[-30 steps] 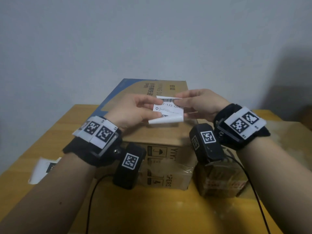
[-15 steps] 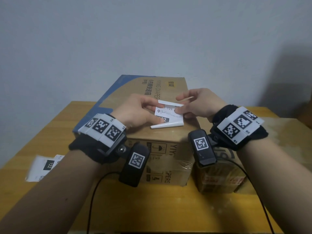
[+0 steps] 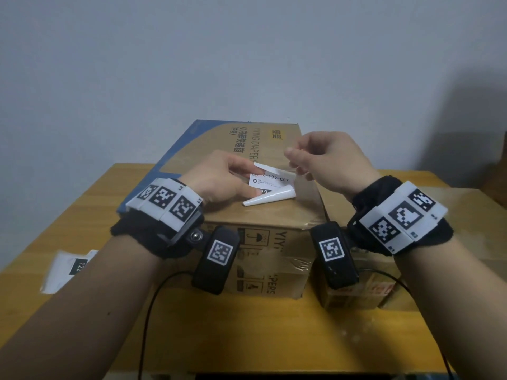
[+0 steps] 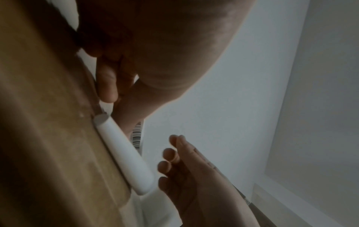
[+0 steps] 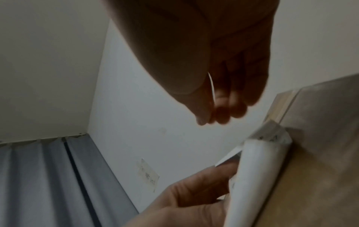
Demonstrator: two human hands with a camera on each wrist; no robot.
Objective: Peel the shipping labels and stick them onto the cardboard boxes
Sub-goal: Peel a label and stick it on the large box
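A white shipping label [image 3: 270, 181] lies on top of the large cardboard box [image 3: 263, 215], its near edge curled into a roll [image 4: 124, 155]. My left hand [image 3: 219, 179] holds the label's left edge between thumb and fingers, against the box top. My right hand [image 3: 323, 160] is raised just above the label's right end, fingers curled. Between its thumb and fingers it pinches a thin pale strip of backing paper [image 5: 212, 88]. The label's roll [image 5: 258, 176] shows in the right wrist view too.
A smaller cardboard box [image 3: 354, 293] stands against the big box's right side. More label sheets [image 3: 64, 270] lie at the left edge of the wooden table [image 3: 247, 338]. Wrist-camera cables trail across the table front. A plain wall is behind.
The label has come down from the air onto the box top. My right hand has let go of its right edge and lifted up and to the right. The left hand stays on it.
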